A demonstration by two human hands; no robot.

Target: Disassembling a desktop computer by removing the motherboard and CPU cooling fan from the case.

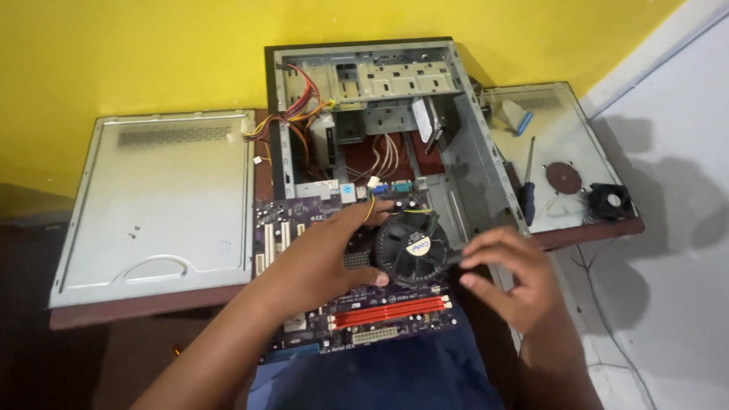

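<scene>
A purple motherboard (395, 319) with red memory slots lies in front of an open grey computer case (471, 167). A round black cooler fan (414, 247) sits on the board. My left hand (323, 258) rests on the board and grips the fan's left side, thumb under its edge. My right hand (512, 277) touches the fan's right side with curled fingers. A thin yellow wire runs from the fan past my left fingers.
A grey side panel (152, 205) lies left of the case, another panel (554, 144) lies to the right. On the right panel are a blue-handled screwdriver (528, 186), a small black fan (610, 201) and a round brown disc (563, 178). Coloured cables (304, 114) hang inside the case.
</scene>
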